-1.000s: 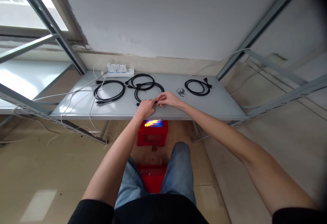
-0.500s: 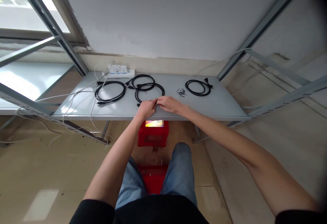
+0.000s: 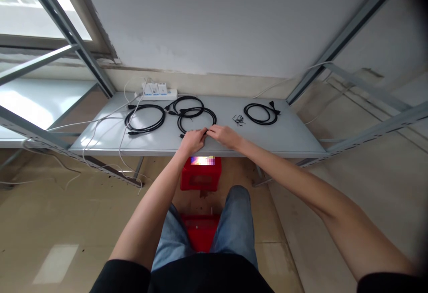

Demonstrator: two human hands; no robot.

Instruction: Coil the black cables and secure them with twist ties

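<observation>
A coiled black cable (image 3: 215, 115) lies on the grey shelf in front of me, its near side running under my fingers. My left hand (image 3: 194, 140) is closed on this near side. Right beside it, my right hand (image 3: 223, 136) pinches the same stretch of the loop, the fingertips of both hands almost meeting. What exactly sits between the fingertips is too small to make out. One plug of the coil (image 3: 182, 136) sticks out left of my left hand. Behind it, a second black coil (image 3: 187, 97) overlaps it.
Another black cable coil (image 3: 145, 131) lies left, crossed by white cords, and one more (image 3: 261, 123) lies right. Short black ties (image 3: 238, 120) are scattered between. A white power strip (image 3: 170, 94) with adapters sits at the back. A red stool (image 3: 200, 181) stands under the shelf (image 3: 287, 143).
Both hands stay at the near side of the coil, with only slight finger movement. The whole view has shifted a little; the coils lie as before.
</observation>
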